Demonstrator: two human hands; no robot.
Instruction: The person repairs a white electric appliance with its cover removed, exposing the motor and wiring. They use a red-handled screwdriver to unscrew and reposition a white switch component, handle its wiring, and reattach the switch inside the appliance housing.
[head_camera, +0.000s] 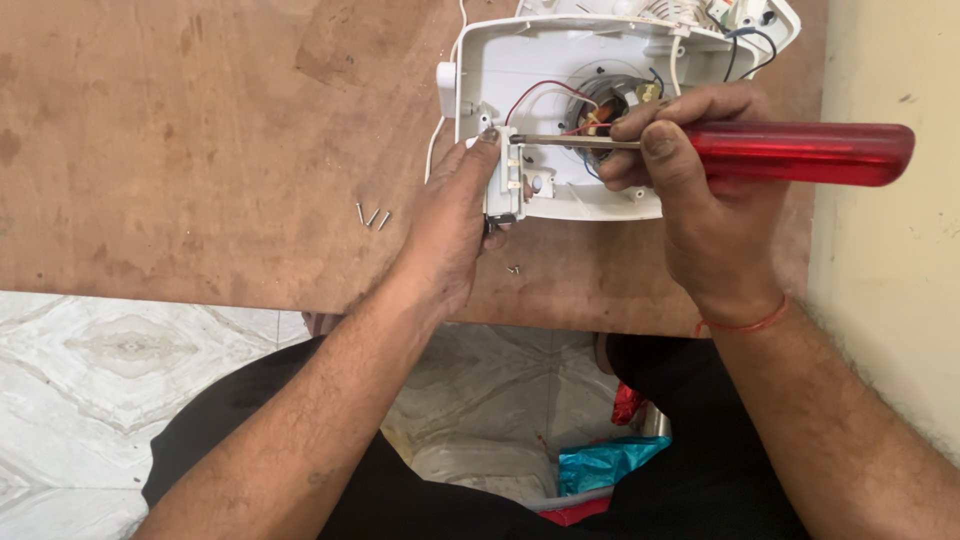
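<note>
An opened white plastic appliance housing (540, 60) lies on the brown wooden board (200, 130), with red, blue and white wires and a motor coil (610, 100) showing inside. My left hand (450, 215) presses a small white part (505, 175) against the housing's near left corner, one fingertip on its top. My right hand (690, 190) grips a screwdriver with a red translucent handle (800, 152). Its metal shaft (570, 141) lies level and points left, the tip at the small white part.
Three loose screws (371, 215) lie on the board left of my left hand, one more screw (513, 269) near my wrist. A cream wall (890, 250) rises at the right. Below the board edge are a tiled floor (100, 350) and a bag with blue and red wrappers (600, 465).
</note>
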